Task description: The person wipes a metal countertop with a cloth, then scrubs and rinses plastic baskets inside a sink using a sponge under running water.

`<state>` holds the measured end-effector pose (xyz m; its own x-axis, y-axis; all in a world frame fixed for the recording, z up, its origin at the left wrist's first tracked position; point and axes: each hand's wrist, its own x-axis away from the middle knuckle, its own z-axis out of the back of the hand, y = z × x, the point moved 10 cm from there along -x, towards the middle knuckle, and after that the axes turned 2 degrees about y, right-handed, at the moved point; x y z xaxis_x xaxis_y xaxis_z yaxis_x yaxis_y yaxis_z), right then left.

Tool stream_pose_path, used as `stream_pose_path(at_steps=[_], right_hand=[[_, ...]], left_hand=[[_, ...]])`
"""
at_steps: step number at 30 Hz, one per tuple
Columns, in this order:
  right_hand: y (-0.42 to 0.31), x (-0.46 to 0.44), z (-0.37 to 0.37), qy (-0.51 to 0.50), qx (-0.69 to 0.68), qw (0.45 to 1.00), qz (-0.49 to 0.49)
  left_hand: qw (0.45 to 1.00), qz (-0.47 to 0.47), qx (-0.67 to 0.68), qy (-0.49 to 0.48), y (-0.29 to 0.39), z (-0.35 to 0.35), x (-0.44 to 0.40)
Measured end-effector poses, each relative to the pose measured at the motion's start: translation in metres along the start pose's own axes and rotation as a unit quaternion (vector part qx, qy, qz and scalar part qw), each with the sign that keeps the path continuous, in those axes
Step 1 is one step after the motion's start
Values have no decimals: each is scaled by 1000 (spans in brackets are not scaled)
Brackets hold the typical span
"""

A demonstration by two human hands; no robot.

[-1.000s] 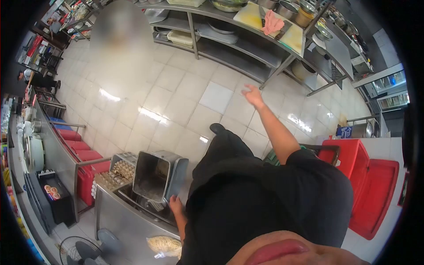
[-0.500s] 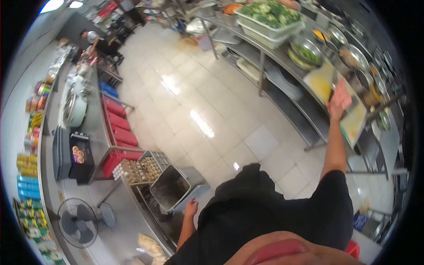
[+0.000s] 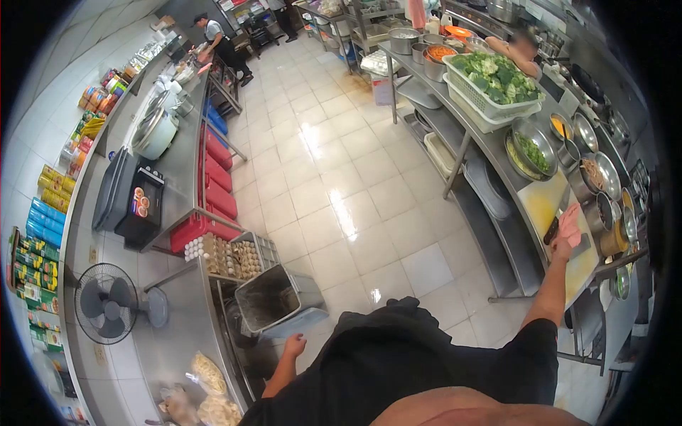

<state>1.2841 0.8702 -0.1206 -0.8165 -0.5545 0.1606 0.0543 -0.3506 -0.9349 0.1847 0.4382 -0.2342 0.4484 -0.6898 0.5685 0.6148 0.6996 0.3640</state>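
Observation:
At the right-hand counter, my right hand is closed on a pink cloth above the stained cutting board. A knife with a dark handle lies on the board beside the cloth. Down by my left side hangs my left hand, its fingers curled in with nothing visible in them. The grey bin stands just beyond it, under the end of the left counter.
A basket of broccoli and steel bowls line the right counter. On the left are egg trays, a standing fan and a black oven. One person stands far back left; another is behind the right counter.
My right hand has gone from empty over the floor to closed on the pink cloth. The view has turned toward the aisle, showing more of the right counter. My left hand stays low.

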Motion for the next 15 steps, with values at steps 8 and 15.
stream_pose_path(at_steps=[8,15], right_hand=[[-215,51,26,-7,-423,895,139],[-398,151,57,34,-353,897,263]], left_hand=[[999,19,33,-4,6,3,-1],[998,15,59,12,5,9,-36]])
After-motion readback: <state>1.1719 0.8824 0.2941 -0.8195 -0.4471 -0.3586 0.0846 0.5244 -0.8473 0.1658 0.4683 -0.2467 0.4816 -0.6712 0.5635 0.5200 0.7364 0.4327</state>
